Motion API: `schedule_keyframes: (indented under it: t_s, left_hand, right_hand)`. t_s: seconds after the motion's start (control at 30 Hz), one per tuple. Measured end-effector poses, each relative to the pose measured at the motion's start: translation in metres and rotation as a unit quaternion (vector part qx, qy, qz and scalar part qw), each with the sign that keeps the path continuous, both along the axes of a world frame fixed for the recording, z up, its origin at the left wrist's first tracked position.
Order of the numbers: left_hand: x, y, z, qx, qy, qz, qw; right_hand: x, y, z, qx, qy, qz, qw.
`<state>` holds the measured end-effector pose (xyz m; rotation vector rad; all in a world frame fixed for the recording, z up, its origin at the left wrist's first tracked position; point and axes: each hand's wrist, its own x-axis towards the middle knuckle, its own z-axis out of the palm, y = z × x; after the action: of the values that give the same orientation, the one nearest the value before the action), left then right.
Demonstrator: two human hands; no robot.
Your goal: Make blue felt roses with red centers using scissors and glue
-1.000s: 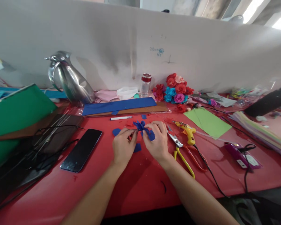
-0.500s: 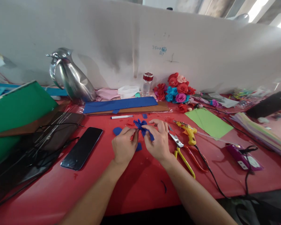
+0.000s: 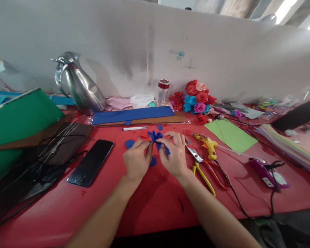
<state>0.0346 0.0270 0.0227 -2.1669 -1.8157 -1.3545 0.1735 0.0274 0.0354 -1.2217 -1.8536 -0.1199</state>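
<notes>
A crumpled blue paper flower (image 3: 157, 137) is held between my two hands over the red table. My left hand (image 3: 137, 160) pinches its left side, thumb and forefinger pressed together. From the right, my right hand (image 3: 174, 155) grips the blue petals with thumb and fingertips. Blue paper pieces lie close by: a rounded one (image 3: 129, 144) left of my left hand, a square one (image 3: 153, 161) between the hands, and a small one (image 3: 159, 127) beyond them. Scissors (image 3: 196, 156) with yellow and red handles lie right of my right hand.
A phone (image 3: 91, 163) and steel jug (image 3: 81, 84) are on the left. Behind lie a pen (image 3: 134, 128), blue strip (image 3: 134, 115), jar (image 3: 162, 93) and paper flowers (image 3: 196, 98). Rightward are a yellow glue gun (image 3: 209, 146), green sheet (image 3: 231, 135) and purple device (image 3: 268, 175) with cords.
The blue petals above my fingertips have shifted slightly in shape. Both hands keep nearly the same place and grip.
</notes>
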Motion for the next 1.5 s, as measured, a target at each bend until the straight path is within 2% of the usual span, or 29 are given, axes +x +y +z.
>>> schedule_keyframes:
  t_s: [0.17, 0.3, 0.6, 0.83, 1.03, 1.13, 1.37, 1.5]
  left_hand:
    - [0.0, 0.001, -0.001, -0.003, -0.014, -0.005, 1.0]
    - [-0.001, 0.001, 0.002, -0.02, -0.071, -0.028, 0.997]
    - [-0.001, 0.006, 0.006, -0.062, -0.197, -0.07, 0.976]
    - [0.002, 0.004, 0.004, -0.072, -0.235, -0.123, 0.961]
    - [0.005, 0.006, -0.005, -0.109, -0.281, -0.151, 0.941]
    - [0.004, 0.008, -0.008, -0.137, -0.327, -0.153, 0.922]
    - [0.006, 0.005, 0.002, -0.2, -0.42, -0.132, 0.876]
    - [0.005, 0.007, -0.002, -0.182, -0.388, -0.154, 0.89]
  right_hand:
    - [0.0, 0.0, 0.0, 0.012, 0.004, 0.005, 1.0]
    - [0.0, -0.001, 0.002, 0.03, 0.035, -0.001, 0.999]
    - [-0.004, 0.002, -0.002, 0.026, 0.047, -0.014, 0.998]
    - [-0.003, 0.005, -0.002, 0.047, 0.08, -0.029, 0.995]
    - [-0.002, 0.003, 0.002, 0.034, 0.104, -0.03, 0.994]
    - [-0.001, 0.003, 0.002, 0.041, 0.106, -0.025, 0.993]
    - [-0.002, 0.004, 0.0, 0.03, 0.101, -0.024, 0.994]
    - [0.0, 0.005, -0.001, 0.0, 0.089, -0.024, 0.996]
